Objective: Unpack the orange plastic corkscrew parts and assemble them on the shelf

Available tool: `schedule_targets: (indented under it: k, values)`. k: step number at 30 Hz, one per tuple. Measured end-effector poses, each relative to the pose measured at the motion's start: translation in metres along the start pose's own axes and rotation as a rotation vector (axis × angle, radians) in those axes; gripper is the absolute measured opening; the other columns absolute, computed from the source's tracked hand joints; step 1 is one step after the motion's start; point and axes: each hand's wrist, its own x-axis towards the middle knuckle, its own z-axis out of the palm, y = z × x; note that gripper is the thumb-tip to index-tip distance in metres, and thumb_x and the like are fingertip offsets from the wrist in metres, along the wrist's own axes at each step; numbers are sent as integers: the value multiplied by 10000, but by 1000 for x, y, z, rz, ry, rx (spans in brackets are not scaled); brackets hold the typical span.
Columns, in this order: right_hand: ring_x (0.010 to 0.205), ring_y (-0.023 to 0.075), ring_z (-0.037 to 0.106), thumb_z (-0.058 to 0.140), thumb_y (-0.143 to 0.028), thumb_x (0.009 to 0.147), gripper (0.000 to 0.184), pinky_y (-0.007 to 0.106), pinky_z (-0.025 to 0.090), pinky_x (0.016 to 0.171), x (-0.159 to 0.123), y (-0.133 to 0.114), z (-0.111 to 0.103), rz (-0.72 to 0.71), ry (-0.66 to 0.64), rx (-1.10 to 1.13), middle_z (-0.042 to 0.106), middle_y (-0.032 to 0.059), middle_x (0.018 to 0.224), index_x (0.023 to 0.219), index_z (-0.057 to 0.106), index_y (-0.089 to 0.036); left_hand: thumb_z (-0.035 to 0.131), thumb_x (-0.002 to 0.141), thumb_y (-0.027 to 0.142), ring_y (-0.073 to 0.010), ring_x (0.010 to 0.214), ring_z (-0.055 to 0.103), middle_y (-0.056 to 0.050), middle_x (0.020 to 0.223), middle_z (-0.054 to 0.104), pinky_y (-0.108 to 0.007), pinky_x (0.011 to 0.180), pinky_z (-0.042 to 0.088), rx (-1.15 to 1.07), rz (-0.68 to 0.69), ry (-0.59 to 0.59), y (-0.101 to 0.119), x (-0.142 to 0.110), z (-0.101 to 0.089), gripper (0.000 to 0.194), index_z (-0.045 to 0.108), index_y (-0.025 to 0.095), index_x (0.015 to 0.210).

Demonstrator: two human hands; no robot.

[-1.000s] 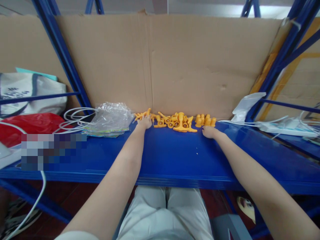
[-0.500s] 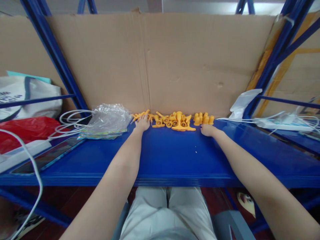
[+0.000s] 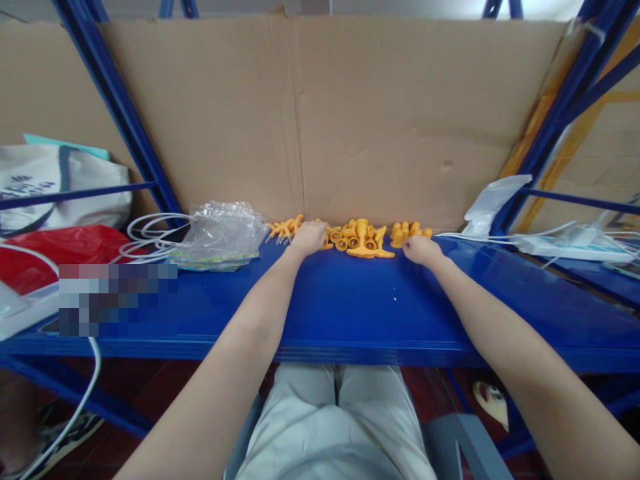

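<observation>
A row of small orange plastic parts lies at the back of the blue shelf (image 3: 350, 300), against the cardboard wall. It has thin pronged pieces (image 3: 283, 229) on the left, cup-shaped pieces round a T-shaped piece (image 3: 363, 241) in the middle, and short pegs (image 3: 410, 231) on the right. My left hand (image 3: 310, 237) rests on the parts between the pronged pieces and the cups, its fingers curled down over them. My right hand (image 3: 421, 250) is curled like a fist just in front of the pegs and touches them. What either hand grips is hidden.
A crumpled clear plastic bag (image 3: 223, 233) and coiled white cable (image 3: 147, 237) lie left of the parts. Further left are a red bag (image 3: 55, 250) and a white tote (image 3: 55, 183). A white power strip (image 3: 570, 250) with cables sits at the right. Blue rack posts (image 3: 125, 120) flank the bay.
My left hand has slid right, from the pronged pieces onto the parts beside the cups. My right hand has moved forward to the pegs.
</observation>
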Motion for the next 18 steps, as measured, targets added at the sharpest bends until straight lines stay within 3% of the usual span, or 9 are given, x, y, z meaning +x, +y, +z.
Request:
schedule_targets:
  k: [2,5,11,14,18]
  values:
    - [1097,341,674,346,-247,955,433,440,521,906,-7,-12,-13,75,92,22,730,189,1150,1119,736,-156,386,958,181,-280,1153,646,-171,1175,720,-395,1022,435,-1,63,23,6,2,1,398,656,114,1242]
    - [1076,309,678,337,-270,974,433,405,512,907,-13,-26,-22,42,193,92,750,144,1118,1114,739,-188,360,990,214,-271,1170,637,-174,1224,702,-391,1035,427,-18,131,64,14,3,1,413,630,107,1284]
    - [1143,299,652,391,-199,950,428,471,484,995,-9,-37,-9,-345,279,212,729,136,1219,1207,731,-170,386,972,212,-272,1145,636,-168,1232,693,-410,1000,449,-5,318,88,32,6,-2,411,606,125,1309]
    - [1164,283,644,419,-160,922,424,499,484,1011,-8,-42,-2,-545,325,213,728,122,1218,1195,742,-191,424,935,181,-288,1080,657,-186,1119,718,-425,965,468,2,385,72,43,8,-3,337,680,108,1140]
    - [1196,278,631,453,-141,910,426,482,497,1002,-12,-52,5,-633,310,148,709,119,1266,1215,742,-207,471,893,163,-277,1005,695,-147,1001,750,-405,934,496,-72,349,13,57,10,-5,260,723,139,953]
